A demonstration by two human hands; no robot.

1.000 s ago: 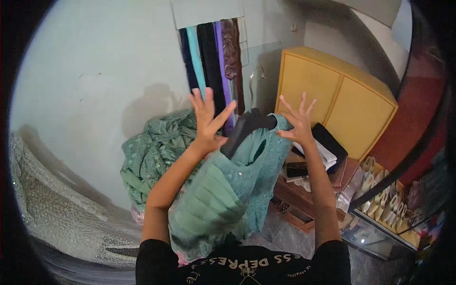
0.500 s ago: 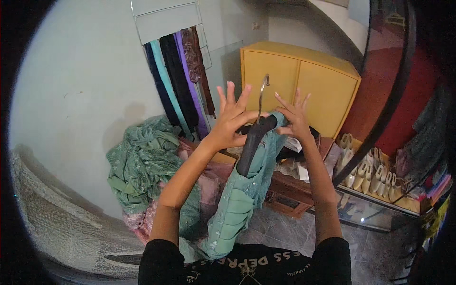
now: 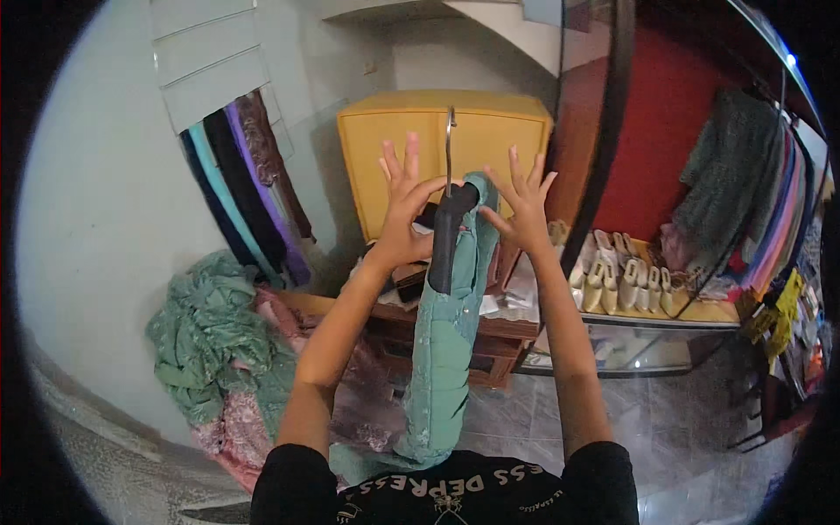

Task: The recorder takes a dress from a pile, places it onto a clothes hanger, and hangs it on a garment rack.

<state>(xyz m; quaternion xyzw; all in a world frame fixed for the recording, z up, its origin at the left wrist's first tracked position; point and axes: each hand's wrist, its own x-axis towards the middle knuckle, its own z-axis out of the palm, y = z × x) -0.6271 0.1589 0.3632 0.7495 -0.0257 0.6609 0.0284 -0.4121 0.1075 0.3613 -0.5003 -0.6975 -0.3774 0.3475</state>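
A dark clothes hanger [image 3: 445,249] with a metal hook is held up in front of me, hook upward. From it hangs a sea-green, shiny embroidered garment [image 3: 440,376] that reaches down to my shirt. My left hand [image 3: 404,214] pinches the hanger just below the hook with thumb and index finger, its other fingers raised. My right hand [image 3: 527,214] pinches the garment's shoulder over the hanger's far end, with its remaining fingers spread upward. The hanger's arm shows bare on the near side, where the fabric has slipped lower.
Green and pink garments [image 3: 210,341] lie heaped at left. Scarves [image 3: 249,184] hang on a wall rack. Ahead stand a yellow cabinet [image 3: 394,157] and a low brown wooden table [image 3: 516,328]. Pale shoes [image 3: 612,284] line a glass case at right, with hanging clothes [image 3: 731,171] beyond.
My view has swung to the right, so more of the shoes and hanging clothes shows. The hanger and garment now hang more upright. Both hands keep their pinch.
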